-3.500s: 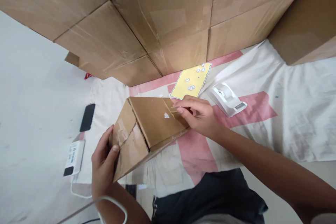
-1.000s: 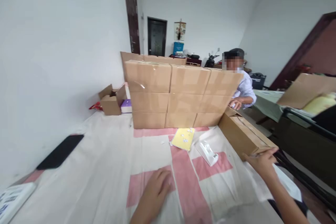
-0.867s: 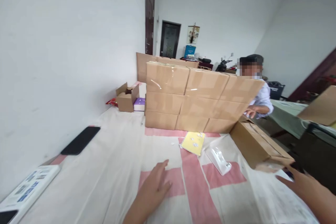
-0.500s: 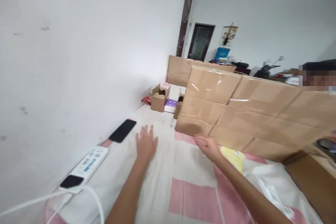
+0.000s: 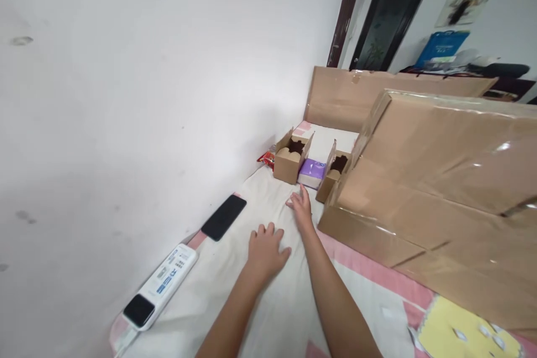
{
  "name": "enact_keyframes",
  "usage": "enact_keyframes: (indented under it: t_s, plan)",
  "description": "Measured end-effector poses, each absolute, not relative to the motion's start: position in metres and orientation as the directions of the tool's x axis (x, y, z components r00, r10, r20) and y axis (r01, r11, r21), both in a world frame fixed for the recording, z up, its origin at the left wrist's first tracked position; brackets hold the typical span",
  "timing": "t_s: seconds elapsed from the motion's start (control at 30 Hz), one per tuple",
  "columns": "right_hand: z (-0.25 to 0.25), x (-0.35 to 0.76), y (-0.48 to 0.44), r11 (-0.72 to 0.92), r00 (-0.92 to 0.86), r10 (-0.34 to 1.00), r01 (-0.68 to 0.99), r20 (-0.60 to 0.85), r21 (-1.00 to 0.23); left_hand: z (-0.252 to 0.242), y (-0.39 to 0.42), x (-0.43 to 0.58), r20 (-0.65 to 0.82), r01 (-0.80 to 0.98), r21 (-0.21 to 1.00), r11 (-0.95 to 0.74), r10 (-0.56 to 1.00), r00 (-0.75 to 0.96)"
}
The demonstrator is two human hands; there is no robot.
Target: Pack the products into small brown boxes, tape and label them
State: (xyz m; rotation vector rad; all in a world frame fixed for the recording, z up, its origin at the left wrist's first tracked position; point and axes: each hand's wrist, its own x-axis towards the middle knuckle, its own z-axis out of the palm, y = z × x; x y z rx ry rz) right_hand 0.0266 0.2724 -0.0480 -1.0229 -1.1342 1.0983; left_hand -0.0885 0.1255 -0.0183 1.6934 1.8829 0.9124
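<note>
Pointing forward over the cloth-covered tabletop (image 5: 369, 291), the right hand (image 5: 299, 205) has its fingers and thumb apart with nothing between them, one fingertip at the near edge of a purple packet (image 5: 312, 169) (whether skin meets packet, I cannot tell). That packet, pale along its side, lies just ahead of the right hand, between two small brown cartons with raised flaps: the left carton (image 5: 286, 168) ahead and slightly to the hand's left, the right carton (image 5: 328, 183) ahead and to its right. Nearer the wearer, to the left of the right hand, the left hand (image 5: 265, 250) is palm down, fingers spread and grasping nothing, low over the white cloth; contact with it is hard to judge. A black phone (image 5: 224, 217) lies to the left of the left hand and a little ahead, next to the wall (image 5: 146, 95). Farther left and nearer the wearer is a white printed case (image 5: 165, 282) with a black end. To the right of both hands stands a large taped block of cardboard boxes (image 5: 444, 201), and well off to the near right lies a yellow sheet (image 5: 465, 333) with small white pieces on it. Beyond the left carton, a red packet (image 5: 267, 158) shows against the wall
</note>
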Motion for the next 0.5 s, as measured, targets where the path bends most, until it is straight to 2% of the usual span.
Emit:
enact_keyframes:
  t_s: [0.17,0.3,0.4,0.5]
  plan:
    - [-0.046,0.033,0.280,0.060,-0.014,0.998,-0.229,0.065,-0.972,0.006,0.276,-0.124,-0.023,0.359,0.915,0.182,0.915,-0.404]
    - [-0.044,0.036,0.281,-0.008,-0.054,0.998,-0.310,0.010,-0.951,0.008,0.382,-0.140,-0.139,0.086,0.972,0.219,0.831,-0.538]
    - [-0.046,0.037,0.281,-0.032,-0.058,0.998,-0.325,-0.013,-0.945,-0.002,0.416,-0.140,-0.165,0.008,0.979,0.204,0.815,-0.556]
    - [-0.048,0.035,0.279,0.013,-0.031,0.999,-0.296,0.023,-0.955,-0.019,0.420,-0.137,-0.082,0.054,0.989,0.138,0.810,-0.581]
